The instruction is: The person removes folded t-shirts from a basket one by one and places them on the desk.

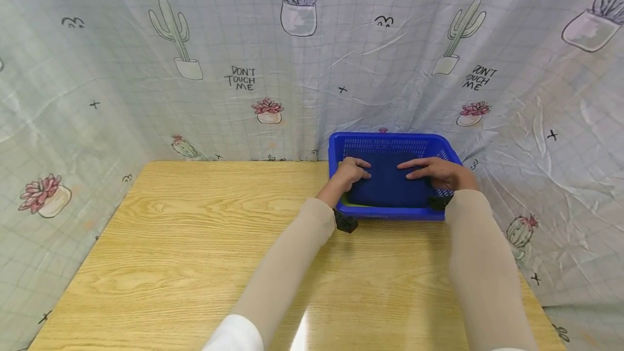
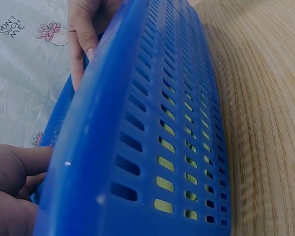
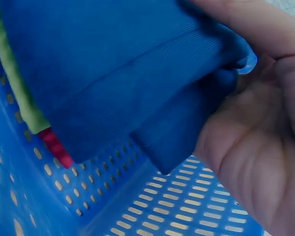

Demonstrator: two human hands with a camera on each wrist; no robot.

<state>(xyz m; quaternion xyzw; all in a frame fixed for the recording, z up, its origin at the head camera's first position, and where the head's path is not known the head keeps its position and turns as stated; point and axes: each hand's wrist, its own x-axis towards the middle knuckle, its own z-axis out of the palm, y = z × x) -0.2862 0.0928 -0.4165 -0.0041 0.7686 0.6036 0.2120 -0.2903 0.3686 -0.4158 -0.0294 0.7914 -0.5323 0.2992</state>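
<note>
A dark blue folded cloth (image 1: 387, 180) lies in a blue plastic basket (image 1: 390, 214). At the cloth's left side is my left hand (image 1: 348, 172), thumb and a finger spread on its upper face. From the right side my right hand (image 1: 439, 172) reaches over with two nearly straight fingers on the cloth. In the right wrist view, the cloth's layered edge (image 3: 162, 142) sits against the palm, and the farther fingers are hidden behind it. Light green fabric (image 3: 24, 93) and a bit of red fabric (image 3: 56, 147) show beneath the blue cloth. The left wrist view catches my left hand (image 2: 12, 182) behind the basket's rim.
The basket stands at the back right of a wooden table (image 1: 205, 232), close to a hanging curtain (image 1: 292, 85) printed with cactus plants. Its slotted walls rise around the fabric. A black wrist camera (image 1: 346, 222) overlaps the basket's front left corner in the head view.
</note>
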